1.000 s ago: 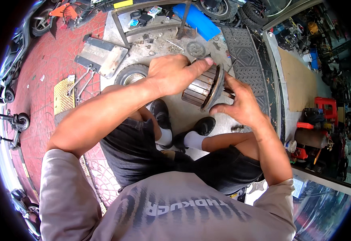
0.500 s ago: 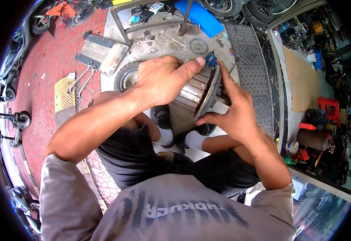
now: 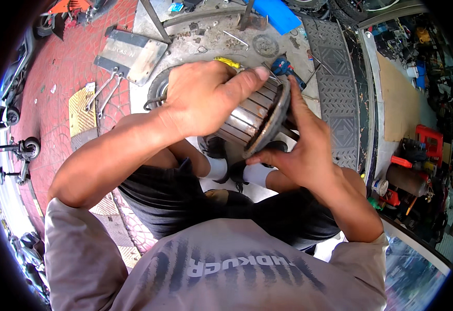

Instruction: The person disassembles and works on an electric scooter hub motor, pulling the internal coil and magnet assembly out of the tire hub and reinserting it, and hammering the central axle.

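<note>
worn on my head, the left of two wide fisheyes looks steeply down, near above my shirt [image 3: 221, 285] and hands [image 3: 200, 98], facing ahead over the floor [image 3: 45, 119], straight edges bending toward its rim.

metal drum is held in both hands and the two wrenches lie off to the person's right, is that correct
Not quite: in the head view the two wrenches lie off to the person's left. The metal drum is held in both hands, left hand and right hand.
</note>
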A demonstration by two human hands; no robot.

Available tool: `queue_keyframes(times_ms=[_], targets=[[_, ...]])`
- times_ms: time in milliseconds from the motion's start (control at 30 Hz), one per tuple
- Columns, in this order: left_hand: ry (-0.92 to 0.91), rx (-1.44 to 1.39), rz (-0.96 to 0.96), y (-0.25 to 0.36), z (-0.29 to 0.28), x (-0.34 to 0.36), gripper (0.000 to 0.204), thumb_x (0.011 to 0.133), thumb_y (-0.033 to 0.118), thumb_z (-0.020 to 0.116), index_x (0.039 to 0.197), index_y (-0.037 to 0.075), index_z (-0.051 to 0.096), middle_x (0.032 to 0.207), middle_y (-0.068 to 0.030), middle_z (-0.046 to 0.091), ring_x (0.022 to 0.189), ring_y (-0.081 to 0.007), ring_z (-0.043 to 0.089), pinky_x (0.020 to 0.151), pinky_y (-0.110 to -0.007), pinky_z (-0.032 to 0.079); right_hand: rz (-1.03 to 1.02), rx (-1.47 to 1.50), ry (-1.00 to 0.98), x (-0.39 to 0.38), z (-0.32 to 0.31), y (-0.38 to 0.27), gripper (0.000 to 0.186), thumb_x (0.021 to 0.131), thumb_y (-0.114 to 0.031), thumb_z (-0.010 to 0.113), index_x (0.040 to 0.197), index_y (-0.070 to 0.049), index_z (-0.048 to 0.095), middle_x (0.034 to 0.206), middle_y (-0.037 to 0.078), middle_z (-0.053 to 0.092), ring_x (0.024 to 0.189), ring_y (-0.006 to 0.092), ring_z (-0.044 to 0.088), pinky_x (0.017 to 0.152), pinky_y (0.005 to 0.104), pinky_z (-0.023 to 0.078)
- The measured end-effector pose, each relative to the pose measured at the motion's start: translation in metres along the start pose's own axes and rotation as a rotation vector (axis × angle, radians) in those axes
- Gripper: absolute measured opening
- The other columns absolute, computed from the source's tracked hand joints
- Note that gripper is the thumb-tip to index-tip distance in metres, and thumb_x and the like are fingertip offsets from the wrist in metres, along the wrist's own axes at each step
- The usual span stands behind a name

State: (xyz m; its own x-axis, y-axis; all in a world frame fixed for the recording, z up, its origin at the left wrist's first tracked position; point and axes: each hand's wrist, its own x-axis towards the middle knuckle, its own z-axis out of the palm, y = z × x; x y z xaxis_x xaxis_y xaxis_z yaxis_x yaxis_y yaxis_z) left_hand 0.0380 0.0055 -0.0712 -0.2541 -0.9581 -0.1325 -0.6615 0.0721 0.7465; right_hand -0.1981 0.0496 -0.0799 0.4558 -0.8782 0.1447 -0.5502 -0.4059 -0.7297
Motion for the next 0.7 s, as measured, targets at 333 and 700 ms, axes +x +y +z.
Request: queue_keyframes(times_ms=[333,700], targets=[[0.034,0.001,-0.084,-0.01,-0.021,0.001,0.087,0.104,0.077,0.037,0.106,0.004,0.084,0.094,-0.0227,0.079,0.105,-0.0411,0.075,0.098,-0.047,0.054,0.437,0.268,-0.209,0.062,-0.031,0.022,0.096,0.079,-0.073,0.083,0.129,0.007,0.072,0.111,0.023,0.079,0.101,0.0307,0.077,0.089,0.0369,0.059],[0.027,-0.045,-0.017,0.003,-0.01,-0.015,0.082,0.104,0.074,0.041,0.114,0.004,0.082,0.094,-0.0235,0.079,0.104,-0.0417,0.075,0.097,-0.046,0.055,-0.121,-0.078,-0.091,0.037,-0.052,-0.039,0.097,0.067,-0.032,0.102,0.151,-0.005,0.061,0.145,0.021,0.065,0.141,0.0355,0.058,0.117,0.0445,0.048]])
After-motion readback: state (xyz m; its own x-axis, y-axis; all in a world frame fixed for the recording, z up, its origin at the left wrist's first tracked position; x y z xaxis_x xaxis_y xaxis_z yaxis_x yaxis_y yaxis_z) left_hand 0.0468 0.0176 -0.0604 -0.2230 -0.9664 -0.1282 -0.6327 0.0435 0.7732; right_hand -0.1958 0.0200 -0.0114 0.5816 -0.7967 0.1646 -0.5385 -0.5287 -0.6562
